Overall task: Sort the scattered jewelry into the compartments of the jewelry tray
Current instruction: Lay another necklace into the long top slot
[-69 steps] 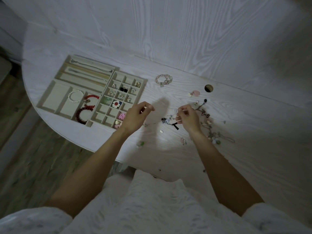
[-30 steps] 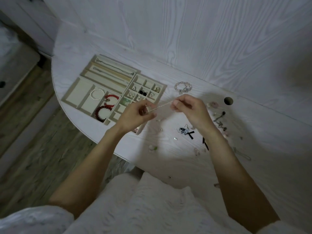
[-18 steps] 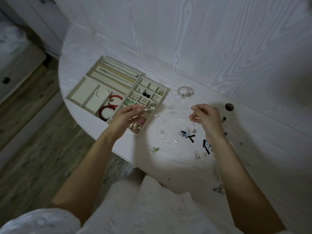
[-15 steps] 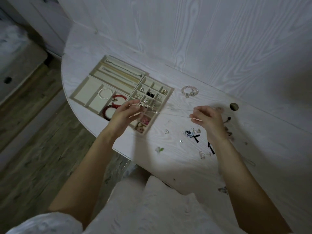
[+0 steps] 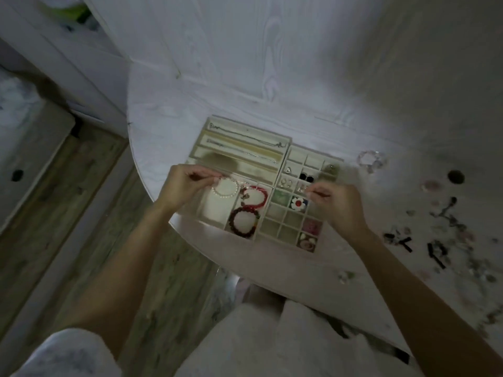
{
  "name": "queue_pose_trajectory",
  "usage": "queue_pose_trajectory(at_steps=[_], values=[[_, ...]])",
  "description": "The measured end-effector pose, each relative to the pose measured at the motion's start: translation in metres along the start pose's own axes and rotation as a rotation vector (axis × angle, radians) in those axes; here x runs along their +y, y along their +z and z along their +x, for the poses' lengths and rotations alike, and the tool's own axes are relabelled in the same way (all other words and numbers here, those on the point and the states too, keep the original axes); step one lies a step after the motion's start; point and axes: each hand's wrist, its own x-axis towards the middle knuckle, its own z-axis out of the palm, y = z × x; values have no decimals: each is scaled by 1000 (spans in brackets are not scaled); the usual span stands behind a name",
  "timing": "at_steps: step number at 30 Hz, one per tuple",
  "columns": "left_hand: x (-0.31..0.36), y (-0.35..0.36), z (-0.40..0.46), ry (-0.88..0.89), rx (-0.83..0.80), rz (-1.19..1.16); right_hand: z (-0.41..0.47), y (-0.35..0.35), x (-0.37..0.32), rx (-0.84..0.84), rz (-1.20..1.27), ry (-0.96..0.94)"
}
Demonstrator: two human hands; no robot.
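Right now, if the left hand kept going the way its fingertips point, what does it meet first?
Likely the pearl bracelet: the left hand points right across the jewelry tray, and the pearls lie just beyond its fingertips. Its height above the tray is unclear, so it may pass over.

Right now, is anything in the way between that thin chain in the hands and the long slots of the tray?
Nothing visible blocks it. Left hand and right hand hold the thin chain above the jewelry tray; the nearest long slot looks free.
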Motion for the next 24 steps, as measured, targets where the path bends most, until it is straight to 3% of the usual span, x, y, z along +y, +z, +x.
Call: queue_pose_trajectory(at_steps=[4, 7, 10, 16, 24], values=[[-22, -44, 40, 171, -64, 258, 21, 31, -21, -7, -110, -68], [-41, -56, 68, 328, -17, 495, 39, 54, -27, 34, -142, -50], [-54, -55, 86, 371, 48, 648, 53, 72, -29, 83, -203, 2], [-66, -57, 96, 443, 13, 752, 63, 84, -26, 45, -353, 60], [-83, -59, 107, 643, -5, 844, 66, 93, -30, 80, -617, -94]])
